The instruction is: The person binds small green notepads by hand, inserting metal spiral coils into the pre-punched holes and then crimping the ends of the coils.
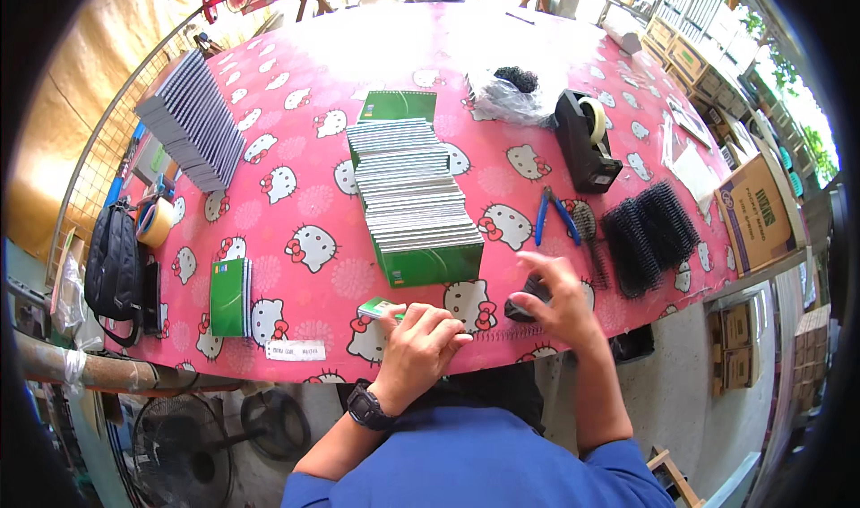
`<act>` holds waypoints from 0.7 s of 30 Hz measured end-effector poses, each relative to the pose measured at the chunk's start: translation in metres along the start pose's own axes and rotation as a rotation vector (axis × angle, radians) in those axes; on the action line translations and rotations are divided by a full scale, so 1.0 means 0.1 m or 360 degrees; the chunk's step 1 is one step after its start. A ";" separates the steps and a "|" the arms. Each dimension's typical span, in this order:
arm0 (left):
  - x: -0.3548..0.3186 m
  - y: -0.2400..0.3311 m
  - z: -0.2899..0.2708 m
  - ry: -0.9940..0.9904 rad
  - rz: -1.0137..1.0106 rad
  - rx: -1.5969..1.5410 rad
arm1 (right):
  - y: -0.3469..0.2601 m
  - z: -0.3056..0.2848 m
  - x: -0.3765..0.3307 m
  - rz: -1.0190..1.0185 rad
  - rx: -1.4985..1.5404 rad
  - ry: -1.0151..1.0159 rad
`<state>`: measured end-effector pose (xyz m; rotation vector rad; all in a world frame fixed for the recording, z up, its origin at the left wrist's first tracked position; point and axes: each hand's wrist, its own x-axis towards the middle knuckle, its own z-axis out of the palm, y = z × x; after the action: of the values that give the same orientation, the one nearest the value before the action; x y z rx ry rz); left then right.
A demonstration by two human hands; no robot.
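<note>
At the near table edge, my left hand (419, 340) is closed on a green memo pad (381, 309), mostly hidden under the fingers. From beside its fingertips a thin dark spiral wire (509, 334) runs right along the table. Over that side hovers my right hand (563, 302), thumb and fingers apart, with nothing visible between them. A small dark object (528, 300), partly covered by this hand, lies beneath; its kind is unclear. Just beyond the hands stands a long row of memo pads (417, 194) with green covers and white edges. Blue-handled pliers (555, 217) lie beyond my right hand.
Bundles of black spiral wires (649, 237) and a black tape dispenser (587, 141) are on the right. A plastic bag (511, 96) holds more coils. Left are stacked pads (190, 123), a green notebook (230, 297), a black pouch (114, 262) and a tape roll (155, 221).
</note>
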<state>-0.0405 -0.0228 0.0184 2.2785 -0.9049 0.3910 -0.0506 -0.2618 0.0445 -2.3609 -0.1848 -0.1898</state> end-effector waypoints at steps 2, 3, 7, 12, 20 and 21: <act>0.06 0.06 -0.04 0.0020 -0.0001 -0.0087 | 0.18 -0.13 -0.07 -0.0082 -0.0407 0.0090; 0.08 0.08 -0.06 0.0044 -0.0005 -0.0163 | 0.29 -0.10 -0.13 -0.0028 -0.0501 -0.0098; 0.04 -0.07 -0.02 -0.0163 0.0117 0.0046 | 0.48 0.02 -0.19 0.0058 -0.0660 -0.0275; 0.07 -0.21 -0.20 -0.0051 -0.0016 0.0045 | 0.31 -0.02 -0.11 -0.0091 0.0288 -0.0042; -0.10 -0.24 -0.11 0.0037 0.0098 -0.0038 | 0.02 0.29 -0.10 -0.0168 0.0604 -0.0252; -0.12 -0.25 -0.10 0.0052 0.0137 -0.0026 | 0.00 0.29 -0.14 -0.0195 0.1081 -0.0389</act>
<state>-0.0320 0.0037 0.0086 2.2172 -0.9885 0.4555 -0.0614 -0.2426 0.0206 -1.6894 -0.4371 0.0968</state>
